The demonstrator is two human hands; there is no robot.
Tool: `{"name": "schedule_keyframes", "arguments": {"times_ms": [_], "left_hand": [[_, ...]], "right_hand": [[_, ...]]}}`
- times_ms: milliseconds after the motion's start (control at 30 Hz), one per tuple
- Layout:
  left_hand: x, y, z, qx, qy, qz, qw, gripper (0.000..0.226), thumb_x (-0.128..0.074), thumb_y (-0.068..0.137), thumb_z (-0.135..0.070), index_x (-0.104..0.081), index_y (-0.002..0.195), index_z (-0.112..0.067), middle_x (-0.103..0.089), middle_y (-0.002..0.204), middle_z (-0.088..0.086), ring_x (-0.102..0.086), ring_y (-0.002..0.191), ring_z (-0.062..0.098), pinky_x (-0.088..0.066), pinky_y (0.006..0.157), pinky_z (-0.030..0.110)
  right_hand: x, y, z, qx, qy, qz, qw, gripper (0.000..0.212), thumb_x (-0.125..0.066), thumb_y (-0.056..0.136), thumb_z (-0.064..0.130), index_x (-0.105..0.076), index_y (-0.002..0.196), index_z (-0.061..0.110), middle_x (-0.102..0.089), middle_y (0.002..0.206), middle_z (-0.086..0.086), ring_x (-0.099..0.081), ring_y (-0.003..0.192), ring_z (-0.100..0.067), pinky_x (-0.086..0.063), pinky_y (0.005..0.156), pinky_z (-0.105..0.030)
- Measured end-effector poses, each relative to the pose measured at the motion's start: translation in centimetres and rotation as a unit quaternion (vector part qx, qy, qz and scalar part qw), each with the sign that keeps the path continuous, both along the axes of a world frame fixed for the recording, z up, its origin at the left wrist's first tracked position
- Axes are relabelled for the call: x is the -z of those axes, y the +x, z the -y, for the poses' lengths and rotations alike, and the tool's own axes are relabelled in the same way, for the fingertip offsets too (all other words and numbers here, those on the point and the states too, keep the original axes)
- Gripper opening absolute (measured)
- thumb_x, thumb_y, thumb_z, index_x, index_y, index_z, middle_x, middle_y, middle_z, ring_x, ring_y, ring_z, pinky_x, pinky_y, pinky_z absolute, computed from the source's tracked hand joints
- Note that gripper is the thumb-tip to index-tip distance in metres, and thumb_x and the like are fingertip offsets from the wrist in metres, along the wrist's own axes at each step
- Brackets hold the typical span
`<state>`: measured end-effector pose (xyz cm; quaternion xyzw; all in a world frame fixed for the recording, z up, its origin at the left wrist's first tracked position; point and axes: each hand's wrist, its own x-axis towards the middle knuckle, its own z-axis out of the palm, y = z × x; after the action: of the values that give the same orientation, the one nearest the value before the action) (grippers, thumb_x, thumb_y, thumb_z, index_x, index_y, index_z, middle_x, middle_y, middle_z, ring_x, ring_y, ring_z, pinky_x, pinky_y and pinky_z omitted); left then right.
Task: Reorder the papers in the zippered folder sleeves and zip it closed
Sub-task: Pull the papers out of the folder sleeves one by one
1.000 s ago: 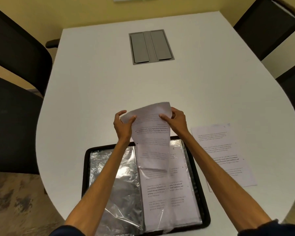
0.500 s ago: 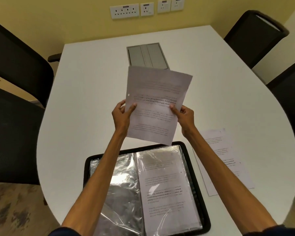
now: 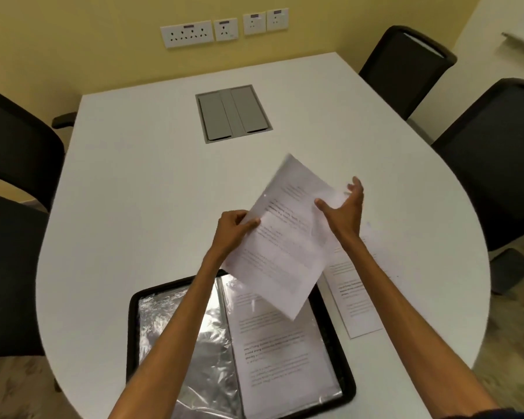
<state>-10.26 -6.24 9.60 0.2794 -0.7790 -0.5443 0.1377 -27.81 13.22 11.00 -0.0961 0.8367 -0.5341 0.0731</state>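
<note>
A white round-ended table (image 3: 133, 192) stands against a yellow wall with sockets (image 3: 188, 34), with black chairs (image 3: 406, 68) on both sides. A grey hatch (image 3: 233, 113) sits mid-table, with bare top around it. The open folder (image 3: 132, 328) lies at the near edge, a loose paper (image 3: 357, 303) just right of it. Above them, the left hand (image 3: 236, 229) pinches a tilted sheet (image 3: 288, 237). The right hand (image 3: 344, 213) is spread, its thumb on the sheet.

Print on held sheet (image 3: 285, 246) motion-blurred, unreadable. Folder (image 3: 132, 343): near edge cut off by frame. Loose sheet (image 3: 359, 306): top hidden beneath held sheet and right forearm (image 3: 381, 285).
</note>
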Motion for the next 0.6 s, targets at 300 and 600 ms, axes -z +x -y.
{"name": "schedule_keyframes", "arguments": {"times_ms": [300,600], "left_hand": [[1.0,-5.4,-5.6,0.213,-0.205,0.153,0.943,0.015,-0.069,0.088,-0.028,-0.073,0.094,-0.015,-0.073,0.092,0.003,-0.065,0.085,0.021,-0.051,0.074,0.037],[4.1,-4.1,-5.3,-0.056,-0.209,0.129,0.968,0.088,-0.086,0.063,-0.054,-0.048,0.137,-0.026,-0.048,0.139,-0.003,-0.037,0.134,0.018,-0.023,0.107,0.045]], "right_hand": [[0.6,-1.9,-4.4,-0.360,0.333,-0.118,0.864,0.050,-0.079,0.075,0.037,-0.064,0.122,0.034,-0.057,0.134,0.005,-0.040,0.134,-0.017,-0.019,0.109,-0.043],[3.2,-4.8,-9.1,-0.293,0.199,0.029,0.935,0.016,-0.074,0.081,0.024,-0.074,0.078,0.008,-0.069,0.070,-0.010,-0.057,0.058,-0.012,-0.040,0.058,-0.029]]}}
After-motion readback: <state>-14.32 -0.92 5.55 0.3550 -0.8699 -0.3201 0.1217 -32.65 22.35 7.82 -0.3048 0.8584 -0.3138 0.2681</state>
